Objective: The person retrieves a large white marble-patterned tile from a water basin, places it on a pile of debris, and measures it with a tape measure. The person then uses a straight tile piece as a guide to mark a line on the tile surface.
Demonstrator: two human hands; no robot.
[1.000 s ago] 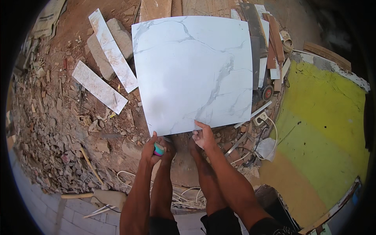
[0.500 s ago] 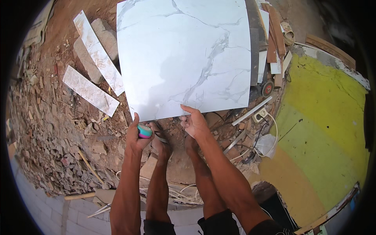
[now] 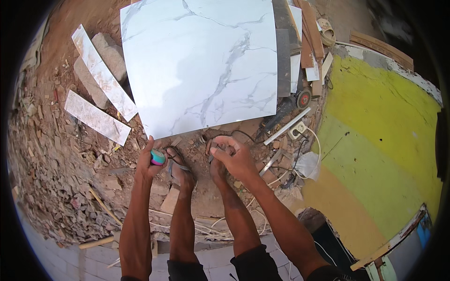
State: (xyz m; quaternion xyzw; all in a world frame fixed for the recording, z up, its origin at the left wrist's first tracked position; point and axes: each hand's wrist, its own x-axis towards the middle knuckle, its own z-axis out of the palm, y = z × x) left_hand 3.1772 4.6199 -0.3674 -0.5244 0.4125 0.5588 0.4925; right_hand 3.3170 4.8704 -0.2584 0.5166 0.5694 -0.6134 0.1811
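My left hand (image 3: 146, 165) is closed round a small tape measure (image 3: 158, 157) with a teal and magenta case. It is just below the lower left corner of a large white tile (image 3: 187, 79) with grey marble veins. My right hand (image 3: 236, 157) is held below the tile's lower edge, apart from it. Its fingers are loosely bent, with a gap between them and the thumb, and nothing shows in it. My sandalled feet (image 3: 180, 169) stand on the dirt beneath my hands.
Two dusty tile strips (image 3: 97, 118) and a stone block (image 3: 108, 56) are on the left, beside broken rubble (image 3: 56, 182). On the right lie an angle grinder (image 3: 303, 98), a metal bar (image 3: 287, 126), a socket (image 3: 297, 130) with cables, and a yellow-green painted slab (image 3: 375, 136).
My right hand has come away from the tile's lower edge and turned, its fingers now below it. My left hand keeps the tape measure. The whole view has shifted slightly.
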